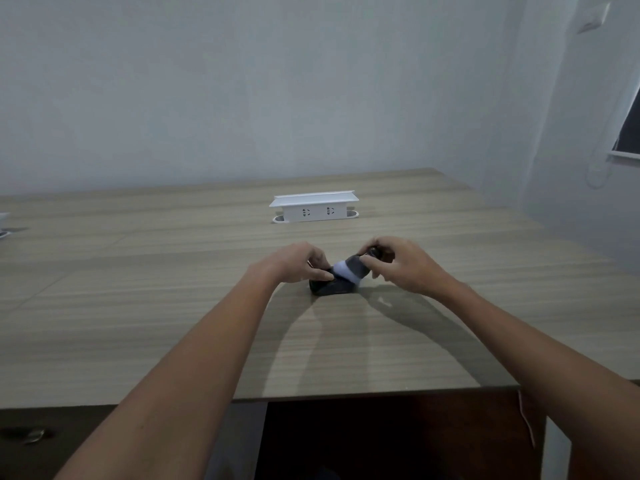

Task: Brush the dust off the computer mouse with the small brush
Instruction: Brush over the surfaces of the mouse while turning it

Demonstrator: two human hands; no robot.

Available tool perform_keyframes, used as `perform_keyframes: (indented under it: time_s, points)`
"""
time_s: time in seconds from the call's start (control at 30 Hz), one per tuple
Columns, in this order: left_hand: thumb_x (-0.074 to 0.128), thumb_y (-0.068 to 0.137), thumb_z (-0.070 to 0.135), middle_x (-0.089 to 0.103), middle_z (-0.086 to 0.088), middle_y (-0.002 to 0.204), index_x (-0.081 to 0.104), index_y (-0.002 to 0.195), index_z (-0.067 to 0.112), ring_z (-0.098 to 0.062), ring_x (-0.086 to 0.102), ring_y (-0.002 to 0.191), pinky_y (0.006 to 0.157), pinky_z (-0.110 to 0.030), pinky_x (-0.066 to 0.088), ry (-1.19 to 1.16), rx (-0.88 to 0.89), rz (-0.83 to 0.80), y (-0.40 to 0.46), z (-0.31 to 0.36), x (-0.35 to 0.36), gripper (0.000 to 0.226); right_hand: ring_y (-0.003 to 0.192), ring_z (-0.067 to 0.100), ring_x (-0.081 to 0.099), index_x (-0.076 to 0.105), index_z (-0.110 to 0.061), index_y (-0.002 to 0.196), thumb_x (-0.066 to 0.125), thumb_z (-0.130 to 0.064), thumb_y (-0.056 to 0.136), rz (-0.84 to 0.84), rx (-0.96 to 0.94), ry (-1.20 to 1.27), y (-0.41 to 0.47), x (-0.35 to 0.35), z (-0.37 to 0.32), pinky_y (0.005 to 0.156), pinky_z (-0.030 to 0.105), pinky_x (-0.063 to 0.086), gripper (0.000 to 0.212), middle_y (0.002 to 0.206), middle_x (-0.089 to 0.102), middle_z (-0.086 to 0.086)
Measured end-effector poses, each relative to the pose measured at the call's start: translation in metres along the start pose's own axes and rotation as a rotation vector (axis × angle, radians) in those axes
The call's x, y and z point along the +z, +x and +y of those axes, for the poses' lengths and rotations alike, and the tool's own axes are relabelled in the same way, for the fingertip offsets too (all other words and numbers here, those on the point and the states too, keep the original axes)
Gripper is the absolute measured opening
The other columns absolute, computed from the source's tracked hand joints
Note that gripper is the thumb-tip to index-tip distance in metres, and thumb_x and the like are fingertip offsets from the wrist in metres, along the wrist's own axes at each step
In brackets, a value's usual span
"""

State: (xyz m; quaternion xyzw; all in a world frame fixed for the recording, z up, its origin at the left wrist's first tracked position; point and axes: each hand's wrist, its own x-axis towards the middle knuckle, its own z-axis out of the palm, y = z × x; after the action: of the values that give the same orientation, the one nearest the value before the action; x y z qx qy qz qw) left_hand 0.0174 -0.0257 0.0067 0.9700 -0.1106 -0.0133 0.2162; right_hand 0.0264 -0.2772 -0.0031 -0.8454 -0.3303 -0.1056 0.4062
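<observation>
My left hand (300,263) pinches the black mouse (330,287) on the table (173,306) while my right hand (398,263) pinches the small brush (349,270), bristles touching it.

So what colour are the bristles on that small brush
The small brush has bristles dark grey near the handle, fading to white at the tips, seen in the head view.

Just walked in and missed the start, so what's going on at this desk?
A person is cleaning a black computer mouse on the wooden desk. The left hand steadies the mouse, while the right hand holds a small brush with its bristles on top of it. A white socket box sits further back, untouched.
</observation>
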Motion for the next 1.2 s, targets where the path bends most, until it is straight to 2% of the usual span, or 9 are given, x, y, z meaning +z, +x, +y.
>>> perform_keyframes:
  time_s: [0.1, 0.2, 0.3, 0.43, 0.6, 0.77, 0.9, 1.07, 1.2]
  points:
    - [0.076, 0.082, 0.037, 0.072, 0.004, 0.084, 0.073, 0.093, 0.017, -0.019, 0.067, 0.085, 0.075, -0.031, 0.051, -0.010, -0.019, 0.015, -0.002, 0.001, 0.001, 0.023, 0.070, 0.015, 0.071, 0.074, -0.014, 0.097, 0.066, -0.017, 0.091, 0.063, -0.005, -0.082, 0.000, 0.005, 0.003, 0.068, 0.025, 0.055, 0.010, 0.078, 0.072, -0.005]
    - [0.075, 0.082, 0.039, 0.071, 0.002, 0.085, 0.074, 0.102, 0.018, -0.020, 0.066, 0.083, 0.070, -0.029, 0.048, -0.021, -0.036, 0.013, -0.006, 0.003, 0.001, 0.028, 0.073, 0.013, 0.070, 0.074, -0.015, 0.097, 0.067, -0.019, 0.091, 0.116, 0.001, -0.102, 0.000, 0.005, 0.006, 0.071, 0.026, 0.053, 0.010, 0.080, 0.072, -0.007]
    - [0.074, 0.082, 0.042, 0.073, -0.003, 0.096, 0.071, 0.115, 0.024, -0.026, 0.069, 0.092, 0.076, -0.031, 0.051, -0.049, -0.037, 0.017, -0.008, 0.000, 0.004, 0.038, 0.067, 0.010, 0.070, 0.075, -0.014, 0.096, 0.068, -0.018, 0.091, 0.116, -0.047, -0.024, -0.005, 0.003, -0.001, 0.066, 0.023, 0.053, 0.009, 0.078, 0.073, -0.005]
    - [0.071, 0.087, 0.036, 0.071, 0.001, 0.104, 0.063, 0.130, 0.024, -0.023, 0.068, 0.100, 0.085, -0.034, 0.055, -0.121, -0.001, 0.007, -0.011, 0.000, 0.008, 0.045, 0.062, 0.009, 0.069, 0.076, -0.014, 0.097, 0.069, -0.015, 0.091, -0.023, -0.041, 0.075, -0.014, 0.002, 0.003, 0.061, 0.019, 0.051, 0.009, 0.078, 0.075, -0.001]
    - [0.068, 0.090, 0.028, 0.074, 0.000, 0.113, 0.065, 0.129, 0.028, -0.017, 0.069, 0.103, 0.091, -0.035, 0.055, -0.180, 0.025, -0.043, -0.012, -0.001, 0.010, 0.039, 0.066, 0.000, 0.063, 0.077, -0.016, 0.096, 0.068, -0.019, 0.090, 0.187, 0.015, -0.098, -0.014, 0.002, 0.011, 0.067, 0.020, 0.046, 0.011, 0.083, 0.075, -0.006]
    - [0.070, 0.088, 0.025, 0.075, -0.003, 0.111, 0.068, 0.125, 0.026, -0.021, 0.070, 0.102, 0.091, -0.042, 0.056, -0.177, 0.021, -0.057, -0.010, -0.004, 0.008, 0.037, 0.069, 0.008, 0.069, 0.077, -0.015, 0.100, 0.070, -0.022, 0.090, -0.009, -0.098, -0.114, -0.016, 0.009, -0.001, 0.066, 0.022, 0.052, 0.013, 0.085, 0.077, -0.005]
    - [0.068, 0.090, 0.023, 0.071, -0.006, 0.117, 0.065, 0.129, 0.023, -0.019, 0.066, 0.102, 0.076, -0.023, 0.053, -0.181, 0.012, -0.063, -0.008, -0.002, 0.008, 0.038, 0.073, 0.014, 0.065, 0.076, -0.017, 0.097, 0.068, -0.023, 0.090, 0.181, -0.010, -0.193, -0.011, 0.006, 0.005, 0.071, 0.030, 0.051, 0.012, 0.084, 0.075, -0.004]
    - [0.069, 0.090, 0.021, 0.070, -0.009, 0.117, 0.065, 0.129, 0.021, -0.022, 0.066, 0.101, 0.068, -0.016, 0.049, -0.176, 0.006, -0.059, -0.003, -0.005, 0.008, 0.039, 0.065, -0.001, 0.062, 0.078, -0.018, 0.097, 0.071, -0.021, 0.090, 0.002, -0.074, -0.148, -0.018, 0.009, -0.002, 0.062, 0.012, 0.044, 0.011, 0.073, 0.068, -0.017]
    - [0.068, 0.091, 0.021, 0.068, -0.007, 0.117, 0.065, 0.128, 0.024, -0.018, 0.063, 0.095, 0.065, -0.018, 0.050, -0.183, -0.011, -0.070, 0.000, -0.005, 0.008, 0.037, 0.074, 0.013, 0.067, 0.078, -0.016, 0.096, 0.068, -0.025, 0.090, 0.143, 0.008, -0.242, -0.013, 0.001, 0.008, 0.068, 0.027, 0.049, 0.015, 0.083, 0.075, -0.005]
